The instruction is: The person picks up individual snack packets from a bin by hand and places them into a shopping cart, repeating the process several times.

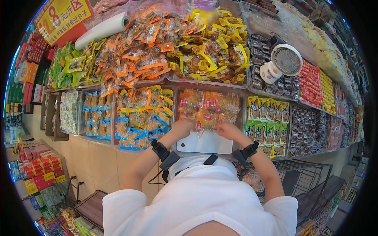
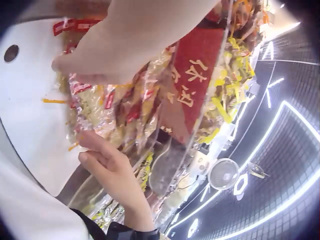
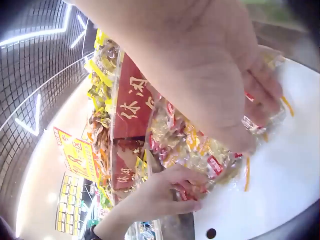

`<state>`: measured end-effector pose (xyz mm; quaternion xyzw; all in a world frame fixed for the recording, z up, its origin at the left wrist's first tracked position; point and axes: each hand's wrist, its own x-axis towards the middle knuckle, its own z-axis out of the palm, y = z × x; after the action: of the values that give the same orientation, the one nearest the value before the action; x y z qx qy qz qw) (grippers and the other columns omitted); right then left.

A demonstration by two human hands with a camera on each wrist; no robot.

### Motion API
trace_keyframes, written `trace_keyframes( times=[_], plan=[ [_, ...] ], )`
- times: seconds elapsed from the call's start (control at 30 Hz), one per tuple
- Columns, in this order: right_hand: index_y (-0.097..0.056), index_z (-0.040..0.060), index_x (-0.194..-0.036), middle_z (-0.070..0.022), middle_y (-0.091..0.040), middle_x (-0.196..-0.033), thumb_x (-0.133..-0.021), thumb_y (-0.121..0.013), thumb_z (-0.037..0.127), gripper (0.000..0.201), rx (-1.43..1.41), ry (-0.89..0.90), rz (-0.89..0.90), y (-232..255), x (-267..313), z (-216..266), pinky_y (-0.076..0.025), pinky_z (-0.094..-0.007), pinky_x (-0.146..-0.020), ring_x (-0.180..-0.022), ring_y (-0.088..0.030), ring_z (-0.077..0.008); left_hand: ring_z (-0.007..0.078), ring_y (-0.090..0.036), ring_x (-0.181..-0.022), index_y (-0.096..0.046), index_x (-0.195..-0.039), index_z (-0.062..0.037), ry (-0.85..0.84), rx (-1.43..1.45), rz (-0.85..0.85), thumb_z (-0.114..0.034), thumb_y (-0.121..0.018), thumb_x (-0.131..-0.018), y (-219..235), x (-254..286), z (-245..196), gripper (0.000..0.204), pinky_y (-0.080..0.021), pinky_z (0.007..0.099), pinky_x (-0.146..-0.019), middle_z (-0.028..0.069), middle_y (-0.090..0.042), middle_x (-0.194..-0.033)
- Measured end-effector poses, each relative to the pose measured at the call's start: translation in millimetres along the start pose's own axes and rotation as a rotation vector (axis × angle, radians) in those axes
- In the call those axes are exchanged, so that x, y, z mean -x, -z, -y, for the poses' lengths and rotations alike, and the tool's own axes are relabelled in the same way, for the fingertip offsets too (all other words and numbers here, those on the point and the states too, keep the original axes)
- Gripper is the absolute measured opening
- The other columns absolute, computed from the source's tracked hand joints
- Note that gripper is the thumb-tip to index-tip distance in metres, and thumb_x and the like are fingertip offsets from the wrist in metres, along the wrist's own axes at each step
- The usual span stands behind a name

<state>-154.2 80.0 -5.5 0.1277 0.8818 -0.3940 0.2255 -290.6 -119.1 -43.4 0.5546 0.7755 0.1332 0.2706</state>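
Note:
A clear tray in the front row holds clear snack packets (image 1: pixel 208 104) with red labels and orange strips. Over its near left corner, my left hand (image 1: pixel 184 128) grips the edge of a packet; in the right wrist view its thumb and fingers (image 3: pixel 187 175) lie on either side of the wrapper. My right hand (image 1: pixel 228 129) holds packets at the near right corner, its curled fingers (image 3: pixel 262 92) over the wrapper and partly hidden by the palm. A white board (image 1: pixel 204 142) with a small hole lies just below both hands, with packet ends overlapping it.
Packets with blue and yellow ends (image 1: pixel 143 118) fill the tray on the left, green packets (image 1: pixel 267 118) the one on the right. Heaped orange-tipped packets (image 1: pixel 138 47) and yellow ones (image 1: pixel 216 51) rise behind. A small fan (image 1: pixel 286 59) stands at the back right, a wire cart (image 1: pixel 303 177) below.

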Motion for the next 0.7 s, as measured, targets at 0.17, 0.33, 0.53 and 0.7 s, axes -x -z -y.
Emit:
trace_keyframes(
  times=[0.17,0.33,0.53,0.7],
  plan=[
    [-0.043,0.0059,-0.112,-0.0188,-0.047,-0.106,-0.068,-0.057,0.014,0.046,-0.004,0.268,0.072,-45,-12,-25,-0.034,-0.0355,-0.086,-0.101,-0.043,-0.0316,0.0272,-0.050,-0.083,-0.054,-0.084,-0.0099,-0.070,-0.314,-0.154,-0.008,-0.055,-0.059,-17,-9,-6,0.025,-0.043,0.0356,-0.065,0.0117,-0.048,-0.096],
    [-0.041,0.0061,-0.112,-0.0186,-0.045,-0.108,-0.069,-0.057,0.015,0.047,-0.033,0.156,-0.175,-49,8,-17,-0.033,-0.0354,-0.087,-0.102,-0.042,-0.0310,0.0259,-0.050,-0.083,-0.053,-0.090,-0.0113,-0.043,-0.381,-0.133,-0.010,-0.058,-0.058,-2,-15,-13,0.033,-0.043,0.0339,-0.065,0.0104,-0.050,-0.095],
    [-0.051,0.0041,-0.100,-0.0103,-0.054,-0.093,-0.074,-0.055,0.015,0.028,-0.669,-0.023,-0.412,-59,132,13,-0.043,-0.0267,-0.067,-0.078,-0.053,-0.0160,0.0247,-0.053,-0.079,-0.052,-0.079,-0.0097,-0.285,-0.077,0.332,-0.022,-0.060,-0.062,18,-26,-115,0.022,-0.041,0.0372,-0.068,0.0088,-0.054,-0.077],
    [-0.054,0.0018,-0.090,-0.0059,-0.057,-0.076,-0.073,-0.055,0.012,0.019,-1.048,-0.259,-0.851,-145,240,1,-0.043,-0.0231,-0.063,-0.069,-0.054,-0.0112,0.0216,-0.052,-0.063,-0.051,-0.077,-0.0040,-0.665,0.183,0.576,-0.018,-0.056,-0.070,-31,-38,-225,0.016,-0.040,0.0312,-0.055,0.0089,-0.050,-0.066]
  ],
)
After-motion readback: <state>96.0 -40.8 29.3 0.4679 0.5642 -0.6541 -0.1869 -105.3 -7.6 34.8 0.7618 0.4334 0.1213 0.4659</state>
